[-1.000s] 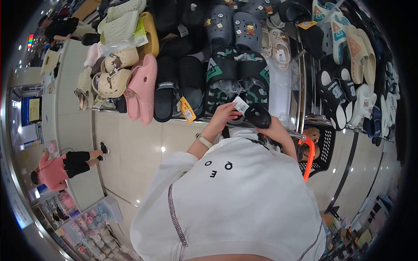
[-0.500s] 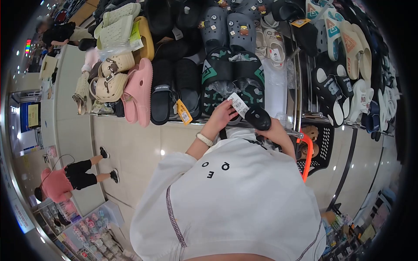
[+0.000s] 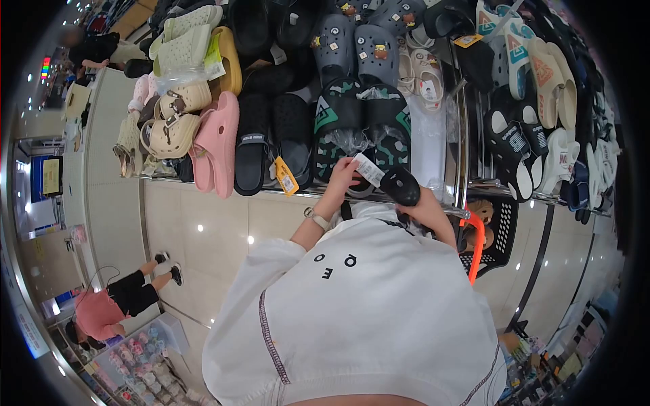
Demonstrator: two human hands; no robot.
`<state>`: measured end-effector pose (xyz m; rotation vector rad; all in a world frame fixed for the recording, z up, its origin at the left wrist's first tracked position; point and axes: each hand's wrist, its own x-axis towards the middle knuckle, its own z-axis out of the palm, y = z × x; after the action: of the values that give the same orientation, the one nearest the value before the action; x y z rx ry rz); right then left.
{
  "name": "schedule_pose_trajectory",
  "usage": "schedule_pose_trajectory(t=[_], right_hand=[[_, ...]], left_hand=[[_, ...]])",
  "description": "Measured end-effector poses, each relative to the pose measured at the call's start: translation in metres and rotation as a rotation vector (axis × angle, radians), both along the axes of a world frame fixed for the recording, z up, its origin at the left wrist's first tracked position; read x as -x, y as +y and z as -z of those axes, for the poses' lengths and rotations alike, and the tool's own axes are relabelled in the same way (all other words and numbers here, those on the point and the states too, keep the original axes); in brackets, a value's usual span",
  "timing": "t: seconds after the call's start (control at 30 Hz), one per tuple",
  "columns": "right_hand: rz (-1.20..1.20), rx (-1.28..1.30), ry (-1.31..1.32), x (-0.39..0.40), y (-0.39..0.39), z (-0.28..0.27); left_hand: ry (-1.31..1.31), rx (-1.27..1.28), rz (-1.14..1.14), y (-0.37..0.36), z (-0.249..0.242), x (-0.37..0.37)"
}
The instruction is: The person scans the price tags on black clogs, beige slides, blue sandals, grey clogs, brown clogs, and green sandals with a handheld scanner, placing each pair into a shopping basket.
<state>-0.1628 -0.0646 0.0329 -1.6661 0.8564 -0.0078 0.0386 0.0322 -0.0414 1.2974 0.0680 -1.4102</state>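
Note:
Low over the front edge of the shoe display, my right hand (image 3: 428, 208) grips a small black slipper (image 3: 401, 187) with a rounded end. Its white price tag (image 3: 368, 169) is pinched between the fingers of my left hand (image 3: 344, 177). Just beyond the tag lie black slides with a green camouflage pattern (image 3: 388, 128), partly wrapped in clear plastic. To the left are plain black slides (image 3: 252, 145) with an orange tag (image 3: 286, 176). Most of the held slipper's underside is hidden.
Pink slides (image 3: 218, 145), cream clogs (image 3: 169, 135) and grey clogs (image 3: 376, 54) fill the display. A metal rail (image 3: 460, 135) divides it from more sandals. A black basket (image 3: 502, 230) with an orange handle (image 3: 479, 247) holds brown shoes. A person in a pink shirt (image 3: 101, 312) stands left.
My left hand and the tag have shifted slightly left and down. The person in pink has moved toward the bottom of the view. The slipper stays in my right hand.

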Motion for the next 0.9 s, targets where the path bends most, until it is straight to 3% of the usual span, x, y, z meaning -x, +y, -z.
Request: schedule_pose_trajectory(t=[0.07, 0.1, 0.23, 0.33, 0.4, 0.43, 0.53, 0.57, 0.63, 0.8, 0.9], right_hand=[[0.041, -0.019, -0.019, 0.003, 0.000, 0.000], [0.047, -0.043, -0.003, 0.004, 0.000, -0.001], [0.091, -0.118, 0.013, 0.006, 0.002, -0.010], [0.085, -0.091, 0.013, 0.008, 0.003, -0.010], [0.102, -0.093, 0.016, 0.010, 0.004, -0.011], [0.110, -0.101, 0.022, 0.011, 0.004, -0.011], [0.131, -0.098, 0.058, 0.016, 0.005, -0.009], [0.145, -0.091, 0.054, 0.018, 0.007, -0.006], [0.169, 0.020, -0.044, 0.023, 0.009, -0.001], [0.221, -0.210, 0.127, 0.024, 0.006, -0.005], [0.231, -0.078, 0.075, 0.025, 0.007, -0.004]], left_hand=[[-1.133, -0.053, 0.219, -0.001, 0.000, -0.009], [-1.197, -0.114, 0.228, -0.001, -0.001, -0.013], [-1.559, 0.064, 0.273, -0.024, -0.035, -0.048], [-1.670, 0.165, 0.380, -0.051, -0.055, -0.070], [-1.892, 0.155, 0.673, -0.069, -0.068, -0.077], [-1.898, 0.168, 0.678, -0.078, -0.067, -0.079], [-1.835, 0.016, 1.094, -0.103, -0.054, -0.078], [-1.844, 0.032, 1.096, -0.109, -0.052, -0.077], [-1.816, -0.155, 1.299, -0.120, -0.052, -0.074], [-1.684, -0.014, 1.278, -0.132, -0.027, -0.084], [-1.707, -0.048, 1.278, -0.130, -0.033, -0.080]])
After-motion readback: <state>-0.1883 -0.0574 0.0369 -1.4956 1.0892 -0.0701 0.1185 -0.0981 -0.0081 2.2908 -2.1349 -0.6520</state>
